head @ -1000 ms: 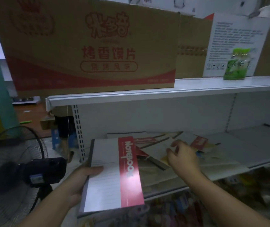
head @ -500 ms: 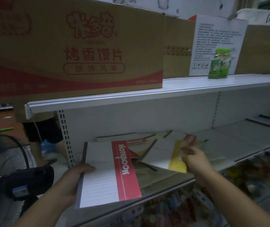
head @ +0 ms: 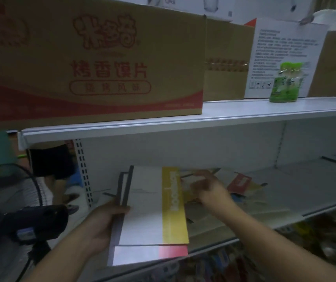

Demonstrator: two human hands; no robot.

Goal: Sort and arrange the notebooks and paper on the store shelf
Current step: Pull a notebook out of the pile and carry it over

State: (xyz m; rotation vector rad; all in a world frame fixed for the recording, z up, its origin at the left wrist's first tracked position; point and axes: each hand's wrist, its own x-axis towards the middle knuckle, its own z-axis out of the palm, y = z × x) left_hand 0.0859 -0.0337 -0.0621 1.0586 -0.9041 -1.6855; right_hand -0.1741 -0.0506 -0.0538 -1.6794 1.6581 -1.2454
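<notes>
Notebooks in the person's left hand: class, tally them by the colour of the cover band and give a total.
yellow-banded notebook: 1
red-banded notebook: 1
Total: 2, stacked yellow on red and both gripped by the left hand.

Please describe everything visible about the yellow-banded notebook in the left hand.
The yellow-banded notebook has a white cover with faint ruled lines, a dark strip along its left edge and a yellow band down its right side, with pale lettering running lengthwise. It is closed and lies nearly flat on a red-banded notebook, whose lower edge shows beneath. The left hand grips both at the left edge, thumb on top. The right hand is blurred beside its upper right corner; contact is unclear.
</notes>
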